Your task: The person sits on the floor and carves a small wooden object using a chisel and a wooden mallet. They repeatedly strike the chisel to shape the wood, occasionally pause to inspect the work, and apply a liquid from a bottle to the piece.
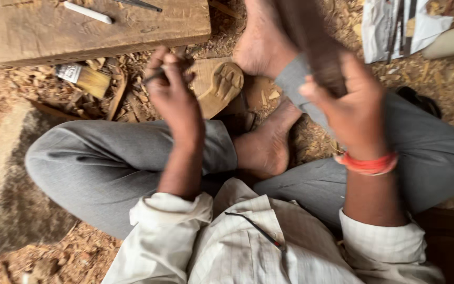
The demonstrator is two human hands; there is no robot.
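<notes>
I sit cross-legged on the ground in grey trousers, bare feet forward. My left hand (173, 89) is closed around a thin dark chisel (153, 77), held over a small carved wooden piece (217, 84) that lies by my feet. My right hand (350, 102) grips a long dark wooden mallet (311, 39), raised and blurred with motion, above my right foot. A red band circles my right wrist.
A thick wooden plank (90, 29) lies at the top left with a white marker (86, 12) on it. A paintbrush (84, 78) rests in the wood chips below it. A white cloth with tools (403, 26) sits top right. A flat stone (6, 189) is at left.
</notes>
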